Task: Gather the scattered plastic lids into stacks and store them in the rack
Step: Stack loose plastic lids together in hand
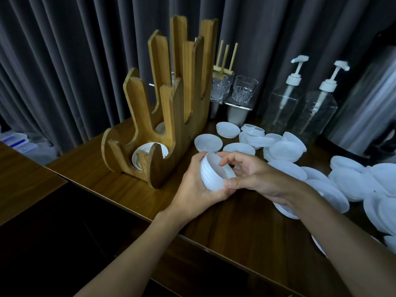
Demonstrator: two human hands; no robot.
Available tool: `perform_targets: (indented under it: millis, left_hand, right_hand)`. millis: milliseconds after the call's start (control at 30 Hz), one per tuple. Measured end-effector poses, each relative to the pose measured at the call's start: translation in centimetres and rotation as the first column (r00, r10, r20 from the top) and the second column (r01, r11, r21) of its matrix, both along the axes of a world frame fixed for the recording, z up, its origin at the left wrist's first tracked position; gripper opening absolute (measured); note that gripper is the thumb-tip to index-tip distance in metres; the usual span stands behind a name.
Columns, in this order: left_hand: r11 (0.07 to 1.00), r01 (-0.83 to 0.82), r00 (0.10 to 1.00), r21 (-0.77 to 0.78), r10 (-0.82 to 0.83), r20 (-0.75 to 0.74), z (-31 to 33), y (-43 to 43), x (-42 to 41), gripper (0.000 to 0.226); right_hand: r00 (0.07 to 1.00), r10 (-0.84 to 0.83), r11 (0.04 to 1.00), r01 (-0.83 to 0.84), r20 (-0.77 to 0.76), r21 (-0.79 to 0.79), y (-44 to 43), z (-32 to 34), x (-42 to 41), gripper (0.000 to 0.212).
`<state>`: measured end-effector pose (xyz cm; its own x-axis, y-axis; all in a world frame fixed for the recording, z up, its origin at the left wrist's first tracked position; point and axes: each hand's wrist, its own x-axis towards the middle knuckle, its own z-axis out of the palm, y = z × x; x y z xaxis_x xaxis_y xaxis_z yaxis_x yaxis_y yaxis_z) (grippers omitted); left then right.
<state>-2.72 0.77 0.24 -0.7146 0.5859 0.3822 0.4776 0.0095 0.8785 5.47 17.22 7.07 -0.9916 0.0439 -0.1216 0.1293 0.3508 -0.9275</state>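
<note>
Our left hand (pixel 192 185) cups a small stack of lids (pixel 214 174) from below while our right hand (pixel 252 179) pinches its rim, so we should square the edges before carrying it to the rack (pixel 162 108) just left of the hands, above the desk (pixel 225 224).

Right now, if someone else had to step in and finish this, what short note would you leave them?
Left hand: cradling a small stack of lids above the table.
Right hand: fingers on the same stack, squaring it up.
Wooden rack: sits left of the hands; its front slot already holds some stored lids.
Done: one batch racked, another stack nearly gathered.
Left: slot the held stack, then collect the many loose lids lying behind and right of the hands, near the pump bottles.
</note>
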Motion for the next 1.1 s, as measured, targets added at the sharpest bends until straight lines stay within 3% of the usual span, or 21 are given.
perform_targets:
  millis: [333,567,667,900,1000,1100]
  left_hand:
    - [0.998,-0.005,0.999,-0.057,0.002,-0.054,-0.1,0.0,0.1,0.089]
    - [0.992,-0.070,0.966,-0.105,0.041,-0.255,-0.4,0.3,0.0,0.090]
    - [0.991,-0.083,0.962,-0.103,0.052,-0.267,-0.5,0.3,-0.1,0.090]
    - [0.992,-0.070,0.954,-0.107,0.035,-0.299,-0.3,0.5,0.1,0.089]
    - [0.993,-0.079,0.956,-0.088,0.051,-0.288,-0.3,0.4,-0.1,0.088]
    - [0.993,-0.094,0.956,-0.077,0.068,-0.286,-0.4,0.4,-0.2,0.090]
  right_hand:
    - [0.999,0.036,0.977,-0.037,0.008,0.209,0.1,0.3,-0.4,0.064]
    - [1.000,0.011,0.983,-0.012,0.009,0.181,-0.6,1.0,-0.9,0.086]
    - [0.999,0.022,0.990,-0.027,0.038,0.138,-0.6,1.2,-0.9,0.088]
    - [0.999,-0.041,0.986,0.045,-0.034,0.158,-2.8,0.1,-1.2,0.069]
    - [0.991,-0.100,0.990,0.108,-0.086,0.093,-4.5,-0.8,-1.7,0.053]
    - [0.982,-0.108,0.980,0.131,-0.154,0.149,-5.1,-2.0,-2.3,0.048]
